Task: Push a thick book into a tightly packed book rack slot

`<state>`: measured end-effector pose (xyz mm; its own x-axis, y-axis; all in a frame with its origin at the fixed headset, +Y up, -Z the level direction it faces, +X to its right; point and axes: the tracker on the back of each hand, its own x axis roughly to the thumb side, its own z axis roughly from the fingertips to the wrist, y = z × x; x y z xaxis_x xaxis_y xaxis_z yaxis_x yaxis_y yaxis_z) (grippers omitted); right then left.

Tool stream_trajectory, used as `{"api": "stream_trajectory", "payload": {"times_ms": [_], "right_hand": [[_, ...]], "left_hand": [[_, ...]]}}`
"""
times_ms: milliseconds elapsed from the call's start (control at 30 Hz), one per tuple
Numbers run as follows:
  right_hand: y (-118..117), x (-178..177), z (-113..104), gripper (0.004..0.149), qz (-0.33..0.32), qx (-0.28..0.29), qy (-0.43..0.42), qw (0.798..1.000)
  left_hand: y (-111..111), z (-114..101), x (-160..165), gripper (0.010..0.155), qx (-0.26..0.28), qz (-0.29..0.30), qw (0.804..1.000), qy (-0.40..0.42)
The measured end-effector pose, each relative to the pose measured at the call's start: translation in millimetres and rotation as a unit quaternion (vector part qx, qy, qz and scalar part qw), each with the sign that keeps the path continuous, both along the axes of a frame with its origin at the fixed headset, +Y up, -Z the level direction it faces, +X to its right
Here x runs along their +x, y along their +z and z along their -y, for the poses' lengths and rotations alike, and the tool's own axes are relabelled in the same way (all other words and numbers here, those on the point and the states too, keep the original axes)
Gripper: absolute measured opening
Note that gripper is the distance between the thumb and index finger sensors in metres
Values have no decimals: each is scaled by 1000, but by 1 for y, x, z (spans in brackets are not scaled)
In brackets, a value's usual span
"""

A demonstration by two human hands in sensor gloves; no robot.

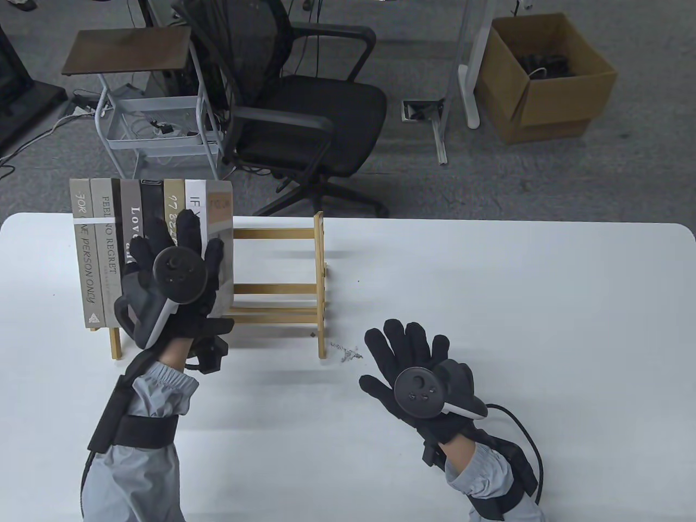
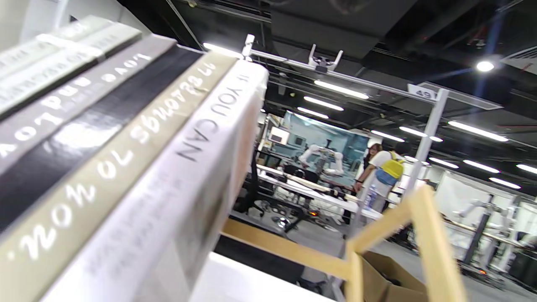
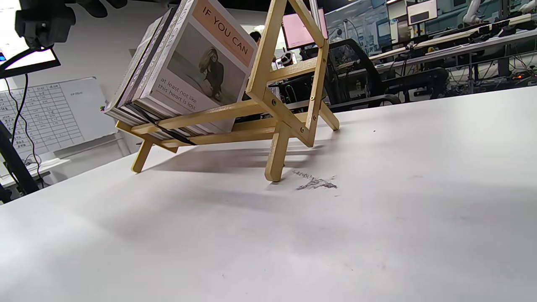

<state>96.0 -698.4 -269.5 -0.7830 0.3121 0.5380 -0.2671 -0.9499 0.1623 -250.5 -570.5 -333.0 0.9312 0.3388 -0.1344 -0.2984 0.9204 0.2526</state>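
Books [image 1: 152, 217] in rack [image 1: 283, 293], left hand [image 1: 174, 272] against spines

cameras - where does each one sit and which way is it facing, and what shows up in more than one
Table view: high above, looking down at the table; both gloved hands show, left hand on the book spines, right hand flat on the table.
Left wrist view: close under the spines, tilted up toward the ceiling; no hand visible.
Right wrist view: low above the tabletop, facing the wooden rack; no fingers visible.
Shared: the IF YOU CAN book and the rack appear in all three.
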Motion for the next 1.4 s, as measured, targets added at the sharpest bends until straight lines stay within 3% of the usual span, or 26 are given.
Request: {"api": "stream_trajectory", "payload": {"times_ms": [400, 833, 1067, 1400], "right_hand": [[2, -3, 1, 76, -11, 0, 1, 1000], [1, -1, 2, 76, -7, -1, -4, 1000], [0, -3, 5, 76, -6, -4, 3, 1000], [0, -3, 5, 76, -5, -5, 8, 1000]], "left_hand": [[40, 42, 49, 68, -24, 100, 994, -20], [76, 85, 92, 71, -49, 220, 973, -55], [82, 110, 106, 71, -78, 260, 960, -64], [85, 122, 115, 71, -109, 287, 948, -82]]}}
